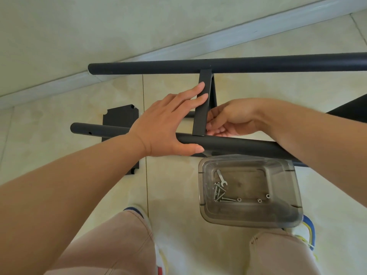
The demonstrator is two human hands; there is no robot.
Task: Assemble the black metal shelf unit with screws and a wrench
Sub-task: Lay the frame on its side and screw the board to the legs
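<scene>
Both hands engage the shelf panel (202,104): left hand (168,124) lies flat, unclenched, steadying it; right hand (224,122) pinches at its lower edge, contents unseen. Risk: panel slips off alignment beneath the grip, misthreading.

We see matt black metal tubes (238,65) beyond our left hand (164,124), smoky clear plastic tub (278,221), glossy tiled floor (59,116).

I see my left hand (166,124) spread flat, fingers on the black crossbar (201,108), thumb along the near black tube (228,144). My right hand (226,120) pinches at the crossbar's lower end. A clear tub (286,211) on the floor holds a wrench (221,177), screws (219,192) and nuts.
</scene>
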